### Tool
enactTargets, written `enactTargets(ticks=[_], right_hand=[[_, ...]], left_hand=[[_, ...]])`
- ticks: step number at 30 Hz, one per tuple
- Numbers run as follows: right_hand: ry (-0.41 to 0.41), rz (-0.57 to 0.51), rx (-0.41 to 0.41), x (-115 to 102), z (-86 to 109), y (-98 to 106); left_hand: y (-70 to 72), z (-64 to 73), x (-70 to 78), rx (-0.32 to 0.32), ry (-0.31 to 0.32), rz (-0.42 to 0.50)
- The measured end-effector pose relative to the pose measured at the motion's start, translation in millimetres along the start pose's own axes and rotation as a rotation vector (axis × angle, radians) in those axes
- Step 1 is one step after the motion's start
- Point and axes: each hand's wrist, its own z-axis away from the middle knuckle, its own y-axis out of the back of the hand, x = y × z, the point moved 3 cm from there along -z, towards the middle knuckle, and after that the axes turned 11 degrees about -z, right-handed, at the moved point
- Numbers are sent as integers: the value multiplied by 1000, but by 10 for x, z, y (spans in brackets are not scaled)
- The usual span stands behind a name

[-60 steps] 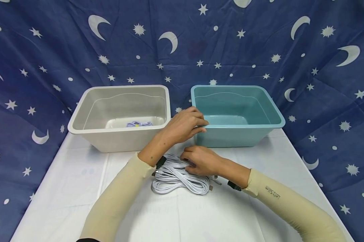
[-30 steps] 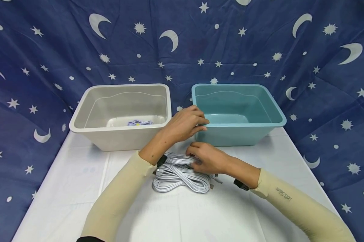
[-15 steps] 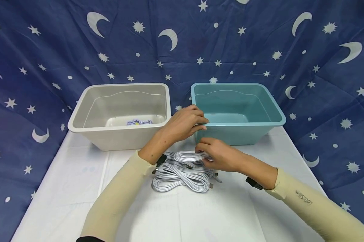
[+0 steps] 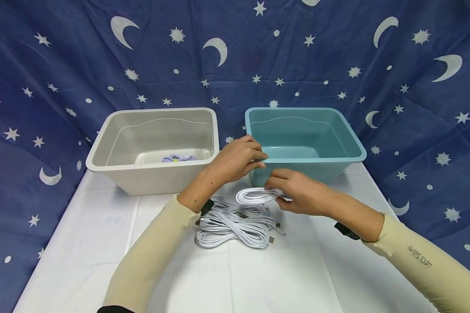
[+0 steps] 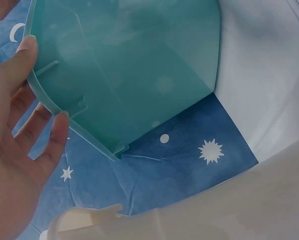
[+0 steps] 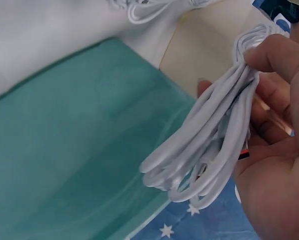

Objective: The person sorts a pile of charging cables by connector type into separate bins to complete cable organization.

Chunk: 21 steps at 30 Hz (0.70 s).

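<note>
My left hand (image 4: pixel 239 160) holds the near left corner of the teal bin (image 4: pixel 317 161). In the left wrist view, thumb and fingers stand on either side of the bin's rim (image 5: pixel 79 131). My right hand (image 4: pixel 303 192) pinches a coiled white cable (image 4: pixel 254 196), raised in front of the teal bin. Its bundled loops hang from thumb and fingers in the right wrist view. Below and to the left, more coiled white cables (image 4: pixel 235 230) lie heaped on the table, partly behind my left wrist. Their plugs (image 4: pixel 272 239) stick out at the right.
A light grey bin (image 4: pixel 149 184) stands to the left of the teal one, with a small purplish cable bundle (image 4: pixel 179 158) on its floor. Both bins stand on a white-covered table (image 4: pixel 282 282) before a blue curtain (image 4: pixel 254 48) with moons and stars.
My right hand has drawn one coiled cable out of the heap, up and to the right. My left hand keeps its hold on the teal bin's rim.
</note>
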Motion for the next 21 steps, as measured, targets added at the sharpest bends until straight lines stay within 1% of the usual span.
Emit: enactTargets(ticks=[2,5,11,16,21], right_hand=[[24,5,11,3,15,51],[40,0,19,11,34,143],[35,0,18,47,75,333],[31,-8,25,98,89,445],[42,2,56,162,109,541]], left_hand=[[-6,2,-3,2,-2,4],[-8,-3,-1,3,-5,5],[2,-17,0,-2,1,2],[10,-10,-6,-1,5,2],[0,-2,-11,-5,-2,-15]])
